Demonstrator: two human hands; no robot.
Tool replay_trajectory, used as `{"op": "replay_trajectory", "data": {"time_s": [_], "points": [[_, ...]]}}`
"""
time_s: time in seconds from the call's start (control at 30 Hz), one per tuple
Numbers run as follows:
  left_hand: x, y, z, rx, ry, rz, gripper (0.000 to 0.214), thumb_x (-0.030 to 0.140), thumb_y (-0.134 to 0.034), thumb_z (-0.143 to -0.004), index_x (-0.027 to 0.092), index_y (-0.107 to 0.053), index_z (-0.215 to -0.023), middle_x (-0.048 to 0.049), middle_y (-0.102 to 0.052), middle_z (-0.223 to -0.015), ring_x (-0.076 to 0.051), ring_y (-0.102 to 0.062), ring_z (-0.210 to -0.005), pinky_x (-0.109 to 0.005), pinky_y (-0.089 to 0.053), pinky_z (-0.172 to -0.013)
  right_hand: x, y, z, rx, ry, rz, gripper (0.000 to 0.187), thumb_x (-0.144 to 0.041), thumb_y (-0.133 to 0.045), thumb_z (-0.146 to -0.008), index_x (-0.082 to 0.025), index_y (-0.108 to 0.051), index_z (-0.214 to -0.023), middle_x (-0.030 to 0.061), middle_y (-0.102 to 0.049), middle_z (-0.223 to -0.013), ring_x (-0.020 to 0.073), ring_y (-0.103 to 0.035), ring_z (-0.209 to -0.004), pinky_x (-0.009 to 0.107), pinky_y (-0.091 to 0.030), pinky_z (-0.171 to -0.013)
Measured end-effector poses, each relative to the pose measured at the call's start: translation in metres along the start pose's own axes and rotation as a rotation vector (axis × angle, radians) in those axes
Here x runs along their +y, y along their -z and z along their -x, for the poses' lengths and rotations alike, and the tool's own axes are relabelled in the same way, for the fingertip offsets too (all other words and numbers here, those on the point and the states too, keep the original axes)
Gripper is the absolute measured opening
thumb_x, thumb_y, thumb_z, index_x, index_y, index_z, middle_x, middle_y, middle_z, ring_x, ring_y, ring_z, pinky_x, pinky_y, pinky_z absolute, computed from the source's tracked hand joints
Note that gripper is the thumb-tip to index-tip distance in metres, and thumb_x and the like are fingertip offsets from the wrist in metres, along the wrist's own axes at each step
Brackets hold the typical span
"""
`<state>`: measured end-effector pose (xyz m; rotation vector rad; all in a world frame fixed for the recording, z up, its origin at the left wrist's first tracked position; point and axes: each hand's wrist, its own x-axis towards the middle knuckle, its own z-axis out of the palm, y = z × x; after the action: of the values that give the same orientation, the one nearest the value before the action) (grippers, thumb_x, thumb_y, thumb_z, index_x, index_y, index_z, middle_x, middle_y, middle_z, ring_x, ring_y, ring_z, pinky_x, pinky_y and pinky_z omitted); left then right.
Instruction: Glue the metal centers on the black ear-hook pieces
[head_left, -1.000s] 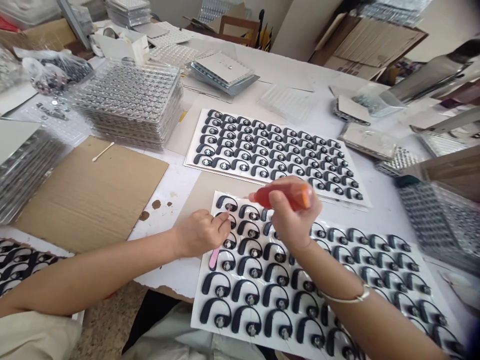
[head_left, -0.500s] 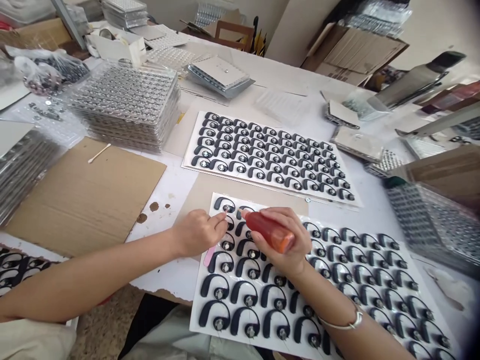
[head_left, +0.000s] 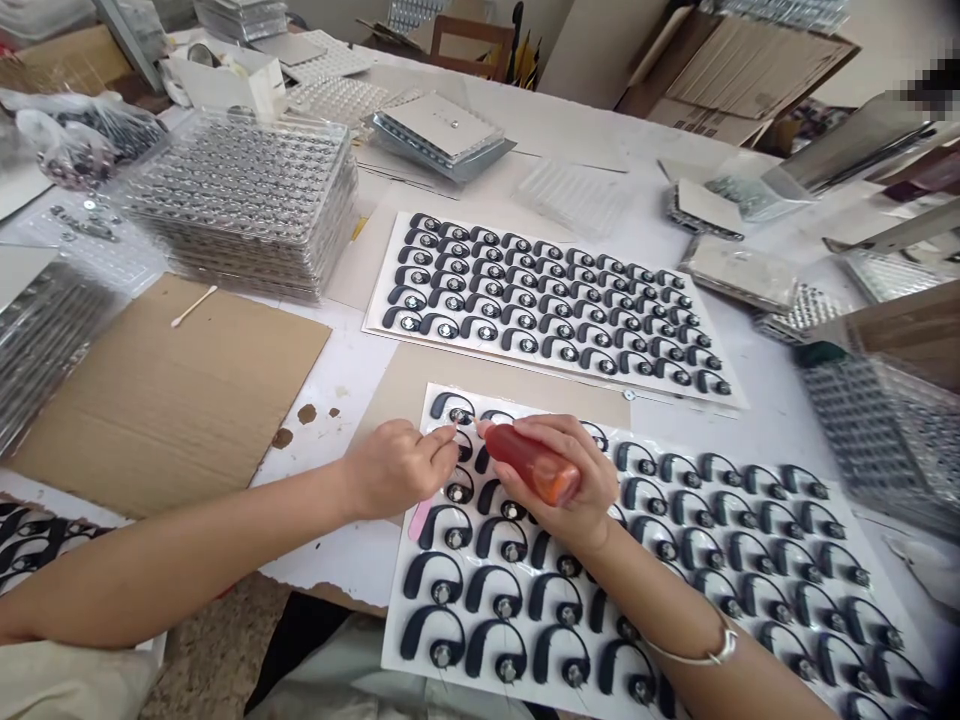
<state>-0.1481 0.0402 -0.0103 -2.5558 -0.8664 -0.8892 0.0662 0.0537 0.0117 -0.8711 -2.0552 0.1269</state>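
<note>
Right hand [head_left: 570, 490] clamping a red bottle [head_left: 534, 463], left hand [head_left: 397, 468] closing on something too small to tell beside an earpiece [head_left: 452, 407] at the sheet's [head_left: 433, 392] top-left corner, a hard squeeze risking drips.

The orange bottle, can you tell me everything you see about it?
The bottle is a small, plump squeeze bottle of shiny red plastic, turning bright orange at its wide end. It lies tilted, with the wide end lower and the narrow tip pointing left, towards the left hand. The right hand wraps around it and is the only thing touching it. It is held above a white sheet of black hooks. What is inside cannot be told.
</note>
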Motion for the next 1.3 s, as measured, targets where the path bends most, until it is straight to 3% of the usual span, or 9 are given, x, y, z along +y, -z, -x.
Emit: {"op": "replay_trajectory", "data": {"time_s": [1.3], "points": [[-0.0017, 0.0032, -0.0021, 0.021, 0.023, 0.017, 0.016, 0.007, -0.048, -0.09, 0.011, -0.061, -0.081, -0.0098, -0.074, -0.092, -0.013, -0.062, -0.052, -0.025, -0.046, -0.041, -0.0013, 0.0022, 0.0023, 0.001, -0.017, -0.032, 0.034, -0.021, -0.072, -0.075, -0.02, -0.059, -0.105, 0.0064, -0.064, -0.085, 0.0182, -0.063, -0.075, 0.032, -0.057, -0.058]]}}
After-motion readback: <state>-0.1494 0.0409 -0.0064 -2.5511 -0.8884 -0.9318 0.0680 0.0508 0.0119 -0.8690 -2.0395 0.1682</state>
